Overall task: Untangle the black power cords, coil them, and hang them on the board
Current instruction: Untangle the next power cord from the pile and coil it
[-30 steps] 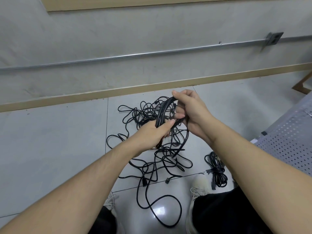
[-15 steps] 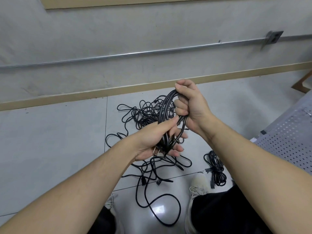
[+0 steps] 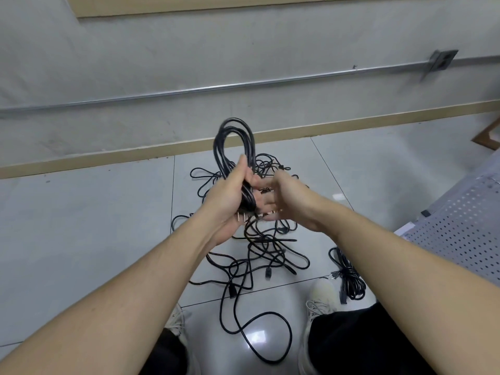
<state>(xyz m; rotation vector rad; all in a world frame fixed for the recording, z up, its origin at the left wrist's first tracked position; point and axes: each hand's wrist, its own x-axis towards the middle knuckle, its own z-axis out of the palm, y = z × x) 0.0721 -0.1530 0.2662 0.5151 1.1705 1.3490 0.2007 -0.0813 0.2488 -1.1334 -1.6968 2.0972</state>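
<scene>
I hold a coiled black cord (image 3: 234,147) upright in my left hand (image 3: 230,204), fingers and thumb curled round the bunched strands at the coil's lower end, its loop standing above my fist against the wall (image 3: 135,63). My right hand (image 3: 281,198) sits just beside it, blurred — I cannot tell whether those fingers pinch a strand or hang loose. Metal plug prongs (image 3: 241,216) poke out under the left palm. Below both hands, the tangled pile of cords (image 3: 267,253) sprawls over the tiled floor (image 3: 81,226), with 1 long loop running back between my shoes (image 3: 320,296); 1 finished bundle (image 3: 349,277) lies apart, by the right shoe. To finish this coil well, I judge the free tail should be wound tight round the waist of the loops while the left grip stays firm, keeping the prongs clear of the wraps — loosen too soon and the loops will likely spring apart. The perforated board (image 3: 460,234) lies to my right, near the bundle, so that edge is close; open floor spreads to my left, and the wall and its skirting bound the far side beyond the pile.
</scene>
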